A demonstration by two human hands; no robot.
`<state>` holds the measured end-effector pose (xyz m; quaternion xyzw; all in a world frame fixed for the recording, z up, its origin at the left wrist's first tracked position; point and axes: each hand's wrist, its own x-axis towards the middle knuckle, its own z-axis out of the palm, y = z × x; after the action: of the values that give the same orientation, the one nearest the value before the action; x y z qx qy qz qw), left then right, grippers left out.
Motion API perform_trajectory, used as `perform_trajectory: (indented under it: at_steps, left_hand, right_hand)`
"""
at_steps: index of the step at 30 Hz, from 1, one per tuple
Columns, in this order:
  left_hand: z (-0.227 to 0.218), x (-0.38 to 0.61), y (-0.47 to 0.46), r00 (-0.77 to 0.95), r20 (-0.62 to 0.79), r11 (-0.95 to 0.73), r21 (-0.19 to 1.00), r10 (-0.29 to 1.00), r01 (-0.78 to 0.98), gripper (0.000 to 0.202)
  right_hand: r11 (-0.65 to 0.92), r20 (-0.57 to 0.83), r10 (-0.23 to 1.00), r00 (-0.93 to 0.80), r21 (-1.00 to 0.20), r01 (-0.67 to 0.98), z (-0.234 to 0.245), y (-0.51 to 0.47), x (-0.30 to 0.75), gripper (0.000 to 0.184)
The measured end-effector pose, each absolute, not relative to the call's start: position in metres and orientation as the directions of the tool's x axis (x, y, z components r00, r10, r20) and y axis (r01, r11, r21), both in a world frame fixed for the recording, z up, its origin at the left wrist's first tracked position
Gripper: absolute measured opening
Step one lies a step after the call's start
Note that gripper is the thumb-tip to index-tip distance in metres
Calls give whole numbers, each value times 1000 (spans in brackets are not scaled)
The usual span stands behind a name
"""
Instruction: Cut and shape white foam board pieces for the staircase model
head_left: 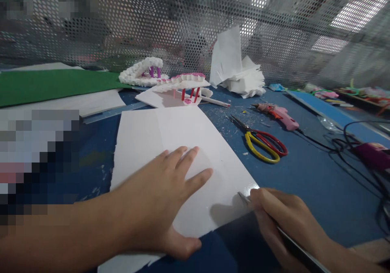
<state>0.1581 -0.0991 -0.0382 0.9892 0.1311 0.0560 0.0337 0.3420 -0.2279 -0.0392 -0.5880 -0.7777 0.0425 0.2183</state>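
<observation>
A white foam board [189,131] lies flat on the blue table, with slightly ragged edges. My left hand [170,187] presses on its middle, palm down and fingers spread. At the board's right corner, my right hand [283,220] is closed around a slim craft knife [294,242] with a dark handle. The knife's thin metal tip meets the board's surface or hovers just over it; I cannot tell which. Part of the handle is hidden by the fingers.
Behind the board stand a small white model with red posts [189,86] and a fluffy white one [141,72]. Scissors [262,143], a pink glue gun [278,116] with its cord and a paper pile [243,80] are to the right. Green sheet [61,84] lies left; perforated mesh [137,25] rises behind.
</observation>
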Motion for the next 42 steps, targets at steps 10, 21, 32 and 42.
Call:
perform_trajectory:
  at_steps: [10,21,32,42]
  left_hand:
    - [-40,157,-98,964,110,-970,63,241,236,85]
    - [-13,162,-96,964,-84,-962,92,251,258,82]
    - [33,144,-40,986,33,-920,365,165,141,55]
    - [35,164,-64,937,52,-582,796,345,170,60]
  right_hand:
    - [368,203,930,-307,-471,802,-35,-244,343,22]
    - [313,605,794,-65,-315,896,-44,-257,348,20]
    - [165,302,949,95,-727,667,-17,-192,366,24]
    - [351,426,900,92,-833,427,15,-137,353,25]
